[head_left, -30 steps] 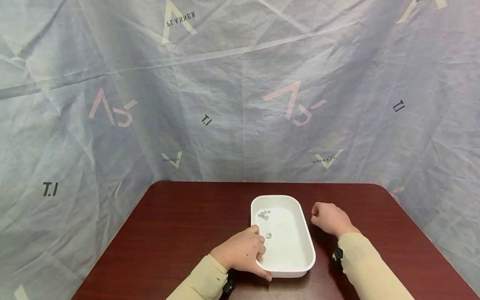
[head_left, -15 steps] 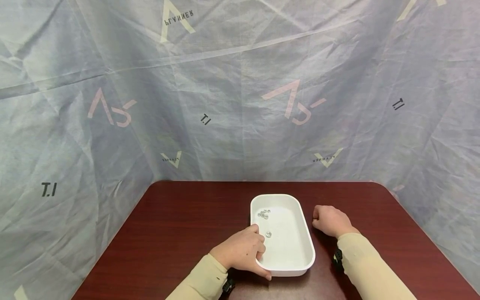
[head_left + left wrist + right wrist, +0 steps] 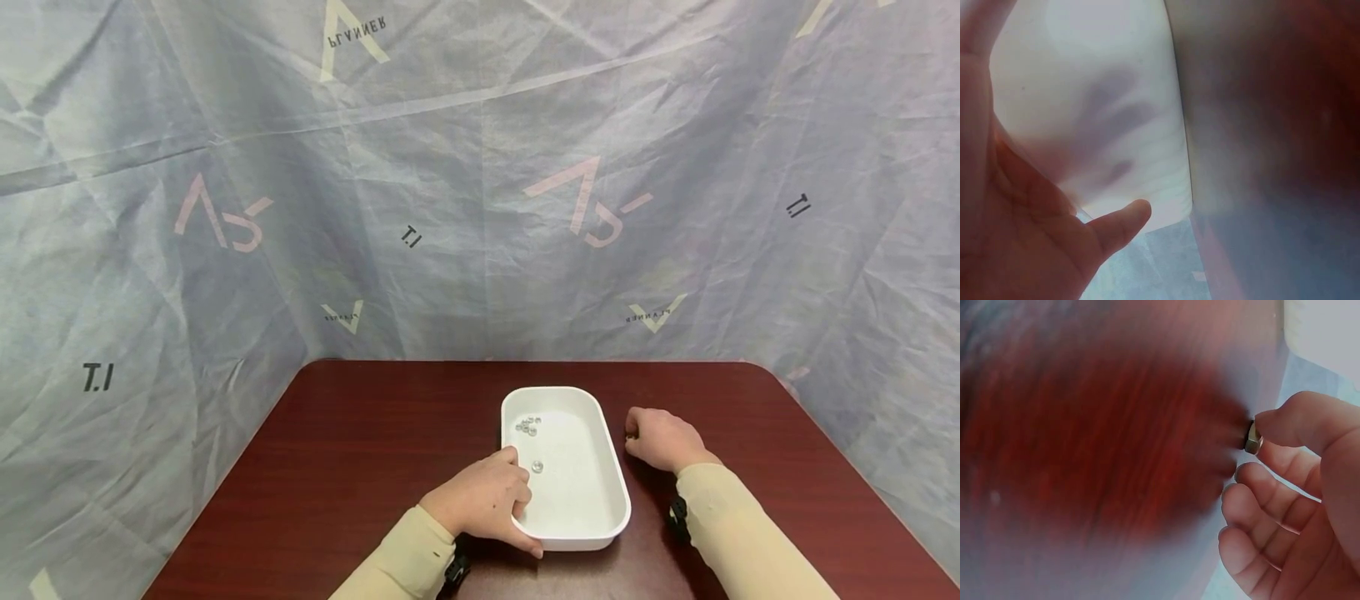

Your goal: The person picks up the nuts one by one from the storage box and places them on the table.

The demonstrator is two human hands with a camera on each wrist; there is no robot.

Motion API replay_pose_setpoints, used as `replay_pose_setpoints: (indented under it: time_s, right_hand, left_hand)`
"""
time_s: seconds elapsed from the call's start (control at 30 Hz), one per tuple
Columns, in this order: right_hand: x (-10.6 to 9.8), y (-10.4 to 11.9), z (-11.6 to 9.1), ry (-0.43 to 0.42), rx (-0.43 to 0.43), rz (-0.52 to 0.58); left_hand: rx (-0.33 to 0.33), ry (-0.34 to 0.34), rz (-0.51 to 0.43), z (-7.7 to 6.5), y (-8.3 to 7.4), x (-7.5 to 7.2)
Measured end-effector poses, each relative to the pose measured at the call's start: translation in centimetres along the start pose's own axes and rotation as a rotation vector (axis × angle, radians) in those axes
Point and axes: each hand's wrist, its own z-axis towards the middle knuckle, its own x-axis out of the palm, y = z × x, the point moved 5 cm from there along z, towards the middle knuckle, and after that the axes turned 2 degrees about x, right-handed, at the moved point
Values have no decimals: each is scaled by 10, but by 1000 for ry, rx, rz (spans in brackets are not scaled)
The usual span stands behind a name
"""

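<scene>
A white rectangular tray (image 3: 573,492) lies on the table. My left hand (image 3: 483,500) grips its near left side, fingers curled over the rim and thumb along the outside of the near end. In the left wrist view that thumb (image 3: 1124,224) presses on the tray wall. Inside, several small metal nuts (image 3: 527,427) cluster near the far left, and a single nut (image 3: 537,467) sits closer to me. Right of the tray, low over the table, my right hand (image 3: 663,440) pinches a hex nut (image 3: 1252,439) between thumb and index finger; the other fingers curl loosely.
The dark red wooden table (image 3: 360,450) extends on both sides of the tray. Behind and around it hangs a grey printed sheet (image 3: 480,250). A black wrist device (image 3: 678,518) sits at the right cuff, another (image 3: 456,570) at the left.
My right hand has shifted very slightly, and a dark bit of the nut now shows at its fingertips. The left hand and the tray stay as they were.
</scene>
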Motion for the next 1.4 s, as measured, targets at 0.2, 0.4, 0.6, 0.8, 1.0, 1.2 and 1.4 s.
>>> replay_pose_setpoints:
  time_s: [0.2, 0.4, 0.6, 0.8, 1.0, 1.2, 1.4]
  right_hand:
    - [-7, 2, -3, -3, 0, 8]
    - [-11, 6, -3, -16, -13, 11]
    - [-13, 9, -3, -46, -39, 15]
    - [-14, 15, -4, -69, -47, 20]
    - [-21, 25, -7, -92, -63, 34]
    - [-36, 42, -12, -135, -96, 66]
    - [-54, 66, -19, -201, -160, 76]
  left_hand:
    - [3, 3, -4, 0, -1, 0]
    - [11, -1, 3, 1, -1, -1]
    - [17, 5, -2, 1, -1, -2]
    - [31, 6, 0, 0, -2, -2]
    - [45, 2, 14, 1, -3, -3]
    - [51, 17, 23, 2, -3, -2]
    - [35, 32, 10, 1, -2, 0]
